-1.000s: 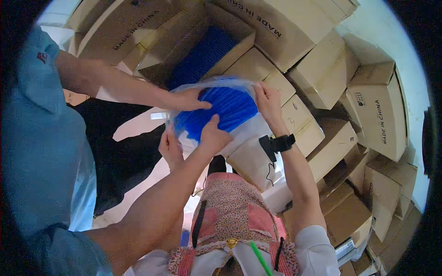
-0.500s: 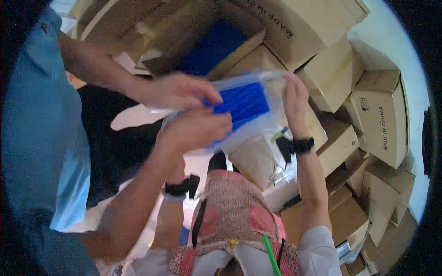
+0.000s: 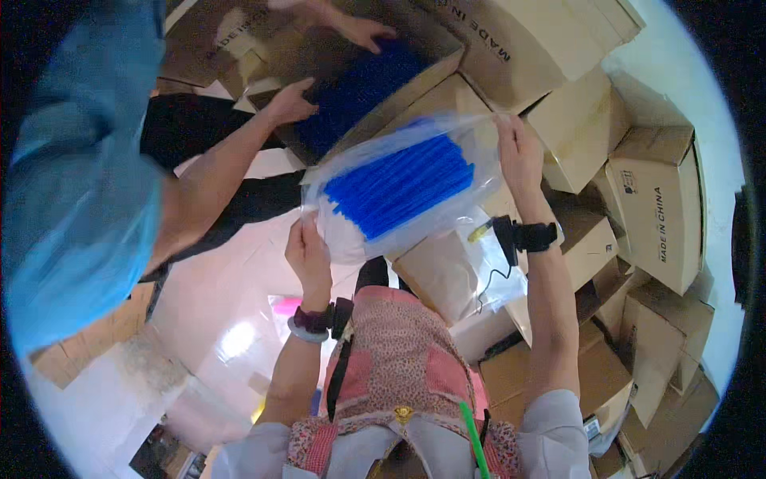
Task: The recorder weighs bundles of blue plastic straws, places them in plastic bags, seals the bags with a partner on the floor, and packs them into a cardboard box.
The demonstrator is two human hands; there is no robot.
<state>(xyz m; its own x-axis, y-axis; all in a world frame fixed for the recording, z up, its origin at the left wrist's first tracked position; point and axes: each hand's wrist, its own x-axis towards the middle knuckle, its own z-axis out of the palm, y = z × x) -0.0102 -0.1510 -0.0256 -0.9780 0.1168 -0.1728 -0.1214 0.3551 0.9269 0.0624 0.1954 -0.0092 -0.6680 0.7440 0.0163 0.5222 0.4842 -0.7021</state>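
Note:
A clear plastic bag point(image 3: 487, 172) stretches between my two hands, with a bundle of thin blue sticks point(image 3: 403, 185) lying in it. My left hand point(image 3: 309, 254) pinches the bag's near left edge. At the far right corner, my right hand point(image 3: 519, 156) grips the plastic between thumb and fingers. Beyond the bag, a co-worker's two hands point(image 3: 294, 104) reach into an open cardboard box point(image 3: 415, 104) that holds more blue pieces point(image 3: 359, 92). What those hands touch is too dark to make out.
Brown cardboard boxes point(image 3: 658, 207) are stacked along the right and far side. Another clear plastic bag point(image 3: 499, 271) lies on a box below my right hand. The co-worker in blue point(image 3: 88, 184) stands close on the left. A pink item point(image 3: 285, 306) lies on the pale floor point(image 3: 215, 295).
The co-worker's hands have moved from the bag to the box beyond. More blue sticks now show inside the bag, and my left hand has come into clear sight at its edge.

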